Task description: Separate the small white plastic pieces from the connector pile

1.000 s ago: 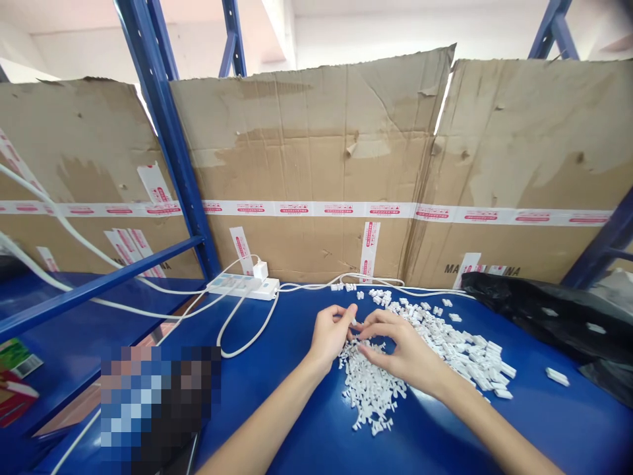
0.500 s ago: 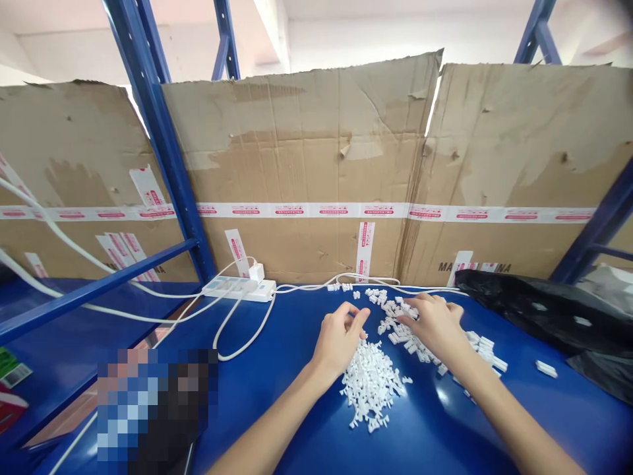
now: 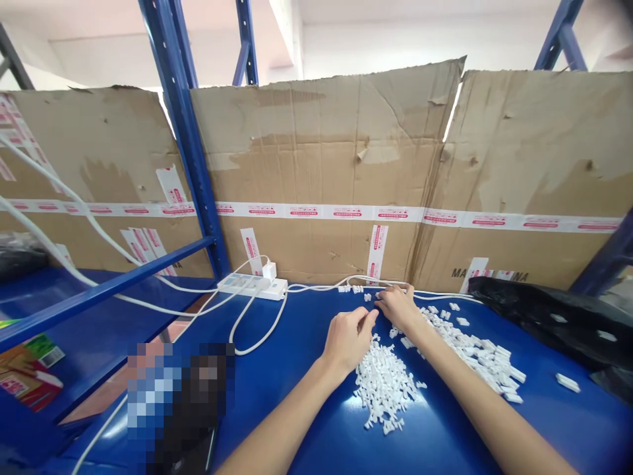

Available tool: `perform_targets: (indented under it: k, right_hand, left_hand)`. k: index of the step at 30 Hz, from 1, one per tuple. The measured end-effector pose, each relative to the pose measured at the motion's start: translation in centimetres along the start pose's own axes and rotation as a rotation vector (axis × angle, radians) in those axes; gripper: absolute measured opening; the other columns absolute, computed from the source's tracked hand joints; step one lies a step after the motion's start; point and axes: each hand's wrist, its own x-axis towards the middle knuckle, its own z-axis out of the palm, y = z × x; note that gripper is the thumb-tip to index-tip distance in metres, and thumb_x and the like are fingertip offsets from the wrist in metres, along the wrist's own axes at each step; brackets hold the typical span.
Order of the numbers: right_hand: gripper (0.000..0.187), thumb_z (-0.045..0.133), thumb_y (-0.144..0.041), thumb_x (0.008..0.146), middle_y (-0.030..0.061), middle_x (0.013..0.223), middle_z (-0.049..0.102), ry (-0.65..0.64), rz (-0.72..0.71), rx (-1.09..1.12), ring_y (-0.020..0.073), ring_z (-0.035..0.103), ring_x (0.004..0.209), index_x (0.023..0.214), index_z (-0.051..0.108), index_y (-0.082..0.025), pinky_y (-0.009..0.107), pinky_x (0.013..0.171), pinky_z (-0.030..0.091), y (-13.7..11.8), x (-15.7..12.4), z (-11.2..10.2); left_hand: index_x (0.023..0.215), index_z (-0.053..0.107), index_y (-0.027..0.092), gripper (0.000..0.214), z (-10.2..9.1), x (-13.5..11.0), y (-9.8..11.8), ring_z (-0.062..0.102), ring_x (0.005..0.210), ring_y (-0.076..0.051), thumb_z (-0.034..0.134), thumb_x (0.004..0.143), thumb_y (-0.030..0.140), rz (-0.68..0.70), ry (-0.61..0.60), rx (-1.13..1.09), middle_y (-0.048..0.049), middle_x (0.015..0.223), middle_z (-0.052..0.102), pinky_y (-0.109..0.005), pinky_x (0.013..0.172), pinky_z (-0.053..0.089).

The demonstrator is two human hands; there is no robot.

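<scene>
My left hand (image 3: 350,336) is closed in a pinch just above the back of a heap of tiny white plastic pieces (image 3: 386,386). Whatever lies between its fingertips is too small to make out. Farther back, my right hand (image 3: 399,307) reaches toward the cable with its fingers curled down and its fingertips at a small white plastic block (image 3: 377,297). Beneath and right of the right forearm spreads a second pile of larger white plastic blocks (image 3: 487,359), partly hidden by that arm.
A white power strip (image 3: 252,286) with a plugged-in adapter and cables lies along the back. Cardboard sheets (image 3: 316,171) stand behind the blue table (image 3: 277,389). At right is a black plastic bag (image 3: 539,316); a blue shelf post (image 3: 192,145) rises at left.
My right hand has moved left and back from the block pile, uncovering more of it. My left hand stays near the small heap, still pinched. The view has shifted slightly left.
</scene>
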Motion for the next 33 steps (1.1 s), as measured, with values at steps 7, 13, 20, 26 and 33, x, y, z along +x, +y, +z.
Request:
perform_targets:
  k: [7, 13, 20, 26, 33]
  right_hand:
    - [0.031, 0.057, -0.043, 0.090, 0.0102, 0.103, 0.075, 0.170, 0.123, 0.870, 0.0259, 0.067, 0.099, 0.100, 0.075, -0.019, 0.040, 0.092, 0.047, -1.0, -3.4, -3.5]
    - [0.039, 0.062, -0.052, 0.085, 0.0093, 0.108, 0.073, 0.159, 0.192, 1.323, 0.0264, 0.066, 0.103, 0.104, 0.075, -0.021, 0.039, 0.092, 0.051, -4.0, -6.9, -5.4]
    - [0.033, 0.058, -0.044, 0.091, 0.0091, 0.106, 0.072, 0.177, 0.118, 1.319, 0.0231, 0.066, 0.098, 0.111, 0.071, -0.022, 0.038, 0.087, 0.053, -4.8, -7.0, -4.4]
    - [0.017, 0.057, -0.026, 0.092, 0.0089, 0.106, 0.065, 0.527, -0.081, 0.847, 0.0236, 0.060, 0.102, 0.103, 0.069, -0.023, 0.041, 0.089, 0.049, -5.5, -7.5, -4.5]
    - [0.035, 0.053, -0.015, 0.093, 0.0066, 0.100, 0.066, 0.611, -0.147, 0.737, 0.0225, 0.060, 0.094, 0.126, 0.056, -0.026, 0.042, 0.085, 0.050, -6.3, -7.6, -4.3]
  left_hand:
    - [0.086, 0.063, 0.014, 0.047, 0.5, 0.7, -0.3, 0.051, 0.051, -0.012, 0.048, 0.089, 0.059, -0.266, -0.013, -0.464, -0.0057, 0.065, 0.067, -0.024, 0.055, 0.038]
    - [0.095, 0.068, 0.004, 0.066, -0.4, 0.6, 0.7, 0.055, 0.058, -0.011, 0.055, 0.082, 0.067, -0.589, -0.490, -1.043, -0.0166, 0.083, 0.071, -0.026, 0.062, 0.044]
    - [0.091, 0.069, 0.005, 0.040, -1.1, 0.7, 0.6, 0.048, 0.054, -0.006, 0.076, 0.077, 0.042, -0.588, -0.471, -1.176, -0.0093, 0.073, 0.066, -0.020, 0.054, 0.037]
    - [0.089, 0.069, 0.009, 0.035, -0.9, 0.7, 0.0, 0.047, 0.058, -0.006, 0.075, 0.076, 0.041, -0.648, -0.321, -1.145, -0.0078, 0.079, 0.064, -0.019, 0.055, 0.035]
    - [0.094, 0.071, 0.013, 0.041, -1.2, 0.3, 0.4, 0.045, 0.061, -0.008, 0.070, 0.077, 0.050, -0.468, -0.294, -0.968, -0.0023, 0.077, 0.057, -0.023, 0.059, 0.034]
